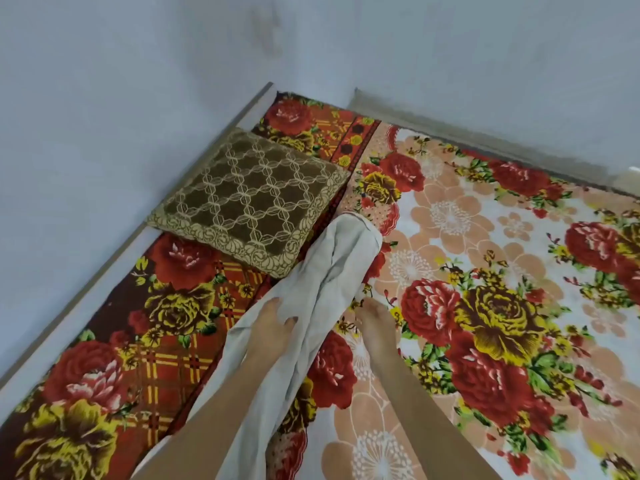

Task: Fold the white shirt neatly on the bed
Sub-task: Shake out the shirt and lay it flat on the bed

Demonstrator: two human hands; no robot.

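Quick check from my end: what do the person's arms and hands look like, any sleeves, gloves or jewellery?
Both forearms are bare as far as the picture shows; no sleeve or cuff comes into view. The left hand and the right hand wear no gloves, and no rings, bracelets or watch show. The fingernails are short and look unpainted, though the picture is too soft to be sure.

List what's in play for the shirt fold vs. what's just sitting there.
In play:
- white shirt, bunched in a long strip, not yet folded flat
- left hand, resting on the shirt
- right hand, at the shirt's right edge
- floral bedspread, the folding surface

Just there:
- brown patterned cushion, beside the shirt's far end
- walls
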